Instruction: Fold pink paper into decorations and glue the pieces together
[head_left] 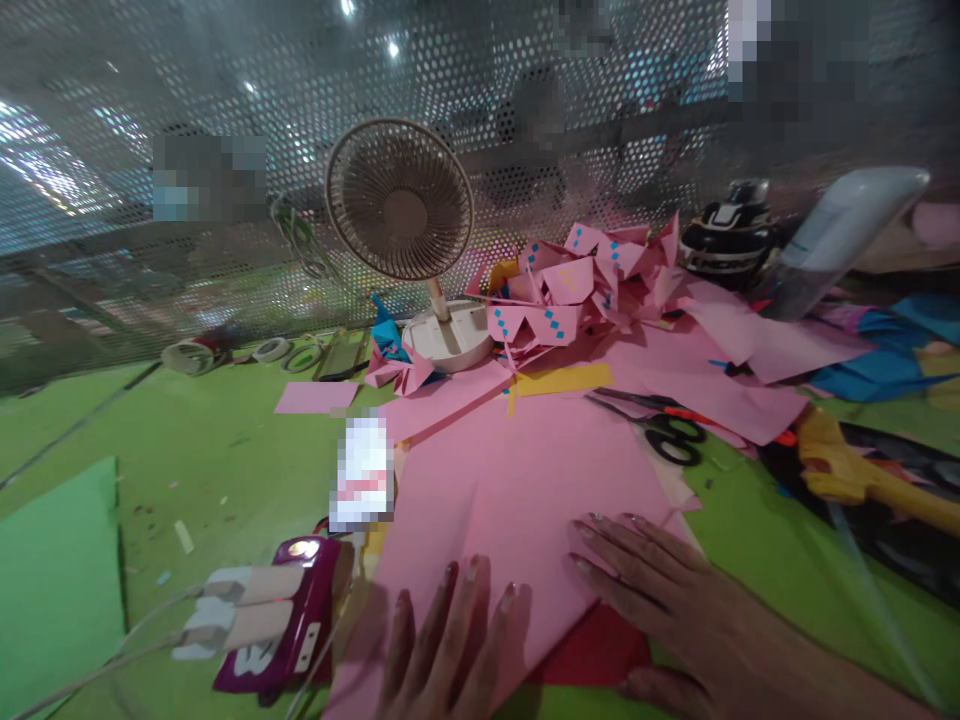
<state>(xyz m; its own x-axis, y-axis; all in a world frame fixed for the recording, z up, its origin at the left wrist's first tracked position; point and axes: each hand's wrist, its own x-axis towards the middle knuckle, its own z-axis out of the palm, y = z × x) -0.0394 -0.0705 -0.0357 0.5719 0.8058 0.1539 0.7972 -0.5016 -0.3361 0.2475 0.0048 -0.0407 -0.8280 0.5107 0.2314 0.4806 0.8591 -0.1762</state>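
A large pink paper sheet (517, 480) lies in front of me, with a faint crease in it. My left hand (446, 650) rests on its near part, fingers spread and pointing away from me. Across the sheet's right side lies my right hand (660, 585), flat with the fingers stretched out. Neither hand holds anything. Under the sheet's near right edge a piece of red paper (592, 650) shows. Black-handled scissors (671, 435) lie beyond my right hand, beside a yellow paper strip (566, 379).
A small fan (405, 210) stands at the back beside a heap of folded pink paper pieces (555, 300). At left are a purple power bank (300, 620) with plugged-in cables and a green sheet (60, 590). A yellow-handled tool (870, 475) and a clear bottle (847, 235) are at right.
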